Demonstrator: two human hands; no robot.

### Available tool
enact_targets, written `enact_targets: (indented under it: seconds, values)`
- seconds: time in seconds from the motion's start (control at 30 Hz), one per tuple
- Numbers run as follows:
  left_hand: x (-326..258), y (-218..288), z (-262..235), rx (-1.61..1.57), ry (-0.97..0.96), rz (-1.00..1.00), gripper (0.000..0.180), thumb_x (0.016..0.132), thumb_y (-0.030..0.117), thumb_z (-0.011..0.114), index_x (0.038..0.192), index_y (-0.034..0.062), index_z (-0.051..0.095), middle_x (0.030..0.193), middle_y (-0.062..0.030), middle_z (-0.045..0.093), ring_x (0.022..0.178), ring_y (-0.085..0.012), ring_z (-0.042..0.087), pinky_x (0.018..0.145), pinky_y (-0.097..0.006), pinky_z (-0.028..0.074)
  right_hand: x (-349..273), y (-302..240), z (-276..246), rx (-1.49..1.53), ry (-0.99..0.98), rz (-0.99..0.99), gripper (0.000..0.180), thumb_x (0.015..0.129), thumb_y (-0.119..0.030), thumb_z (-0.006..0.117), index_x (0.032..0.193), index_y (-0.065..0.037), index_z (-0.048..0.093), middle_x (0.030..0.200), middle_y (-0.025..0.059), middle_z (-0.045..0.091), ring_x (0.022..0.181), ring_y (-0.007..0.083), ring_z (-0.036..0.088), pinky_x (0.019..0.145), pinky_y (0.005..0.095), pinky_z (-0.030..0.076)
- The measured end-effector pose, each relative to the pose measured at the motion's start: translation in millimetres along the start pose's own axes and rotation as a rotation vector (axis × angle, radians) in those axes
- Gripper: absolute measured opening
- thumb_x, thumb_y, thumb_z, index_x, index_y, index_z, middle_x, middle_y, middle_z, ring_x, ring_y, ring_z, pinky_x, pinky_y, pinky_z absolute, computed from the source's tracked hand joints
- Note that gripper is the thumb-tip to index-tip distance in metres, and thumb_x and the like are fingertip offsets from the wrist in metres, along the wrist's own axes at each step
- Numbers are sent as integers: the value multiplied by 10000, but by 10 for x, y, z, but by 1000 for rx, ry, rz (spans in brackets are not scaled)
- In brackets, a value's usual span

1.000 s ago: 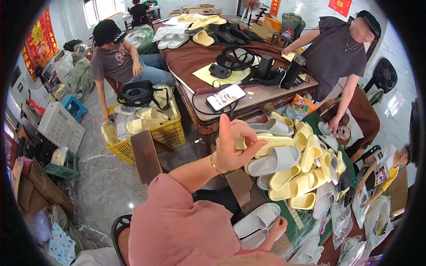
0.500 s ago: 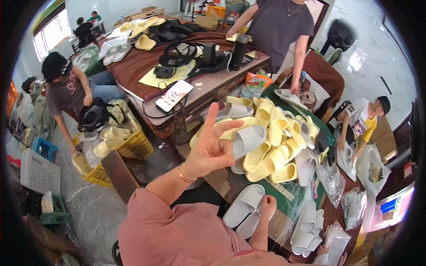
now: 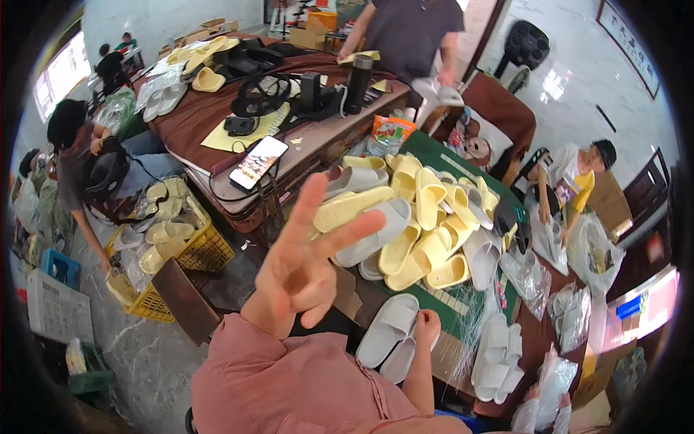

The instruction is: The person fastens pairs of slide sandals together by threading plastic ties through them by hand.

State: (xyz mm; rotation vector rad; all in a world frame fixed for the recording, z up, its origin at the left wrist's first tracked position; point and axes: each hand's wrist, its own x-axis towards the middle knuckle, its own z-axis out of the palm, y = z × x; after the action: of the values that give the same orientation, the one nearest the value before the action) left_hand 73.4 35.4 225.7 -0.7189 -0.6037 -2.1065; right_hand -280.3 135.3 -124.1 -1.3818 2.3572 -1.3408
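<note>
My left hand [image 3: 298, 271] is raised in front of me, two fingers stretched out and spread, the others bent, with nothing in it. Behind it lies a heap of yellow slippers [image 3: 426, 253] mixed with grey ones on a green mat [image 3: 444, 307]. Low in front of me, my right hand [image 3: 428, 328] grips the edge of a pair of light grey slippers [image 3: 388, 329]; part of its fingers is hidden behind them. A single grey slipper [image 3: 372, 235] on the near side of the heap is partly covered by my raised fingers.
Grey slippers [image 3: 497, 358] and plastic-wrapped ones [image 3: 571, 315] lie to the right. A phone [image 3: 258, 163] rests on the brown-covered table [image 3: 191, 119]. A yellow crate [image 3: 210, 242] of slippers stands left, beside a seated person. Others stand opposite and sit at right.
My left hand has come nearer and turned, its curled fingers loosening while two stay spread. My right hand still holds the grey slippers. The person opposite has lifted a grey slipper.
</note>
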Motion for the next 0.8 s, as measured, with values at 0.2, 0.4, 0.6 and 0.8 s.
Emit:
enact_targets:
  seconds: [0.2, 0.4, 0.6, 0.8]
  values:
    - [-86, -97, -358, 305, -465, -95, 1013, 697, 95, 792, 1482, 124, 152, 1426, -306, 277, 764, -222, 654, 744, -339, 547, 42, -31, 33, -36, -12, -18, 78, 760, -108, 631, 792, -40, 649, 771, 147, 624, 731, 326, 596, 660, 406, 472]
    - [-427, -949, -1364, 1145, 306, -838, 585, 845, 116, 633, 1359, -2, 379, 1262, -119, 510, 1031, -173, 568, 788, -283, 493, 63, -157, 2, 14, 38, -13, 93, 789, -83, 611, 845, -25, 657, 804, 147, 640, 773, 314, 611, 719, 379, 480]
    - [-1641, -1639, -2514, 1825, 202, -926, 756, 756, 252, 715, 1362, -19, 352, 1243, -235, 481, 1035, -342, 562, 868, -383, 476, 178, -178, -386, 216, 270, 140, 204, 836, -40, 590, 1036, -20, 626, 904, 119, 616, 768, 203, 594, 704, 295, 486]
    - [-1770, -1821, -2428, 1932, 357, -1000, 769, 749, 289, 714, 1350, -19, 348, 1205, -243, 498, 1027, -376, 554, 847, -426, 473, -296, 168, -740, 41, 210, 283, 363, 808, -166, 662, 1121, -6, 569, 1006, 142, 592, 872, 238, 582, 783, 340, 471]
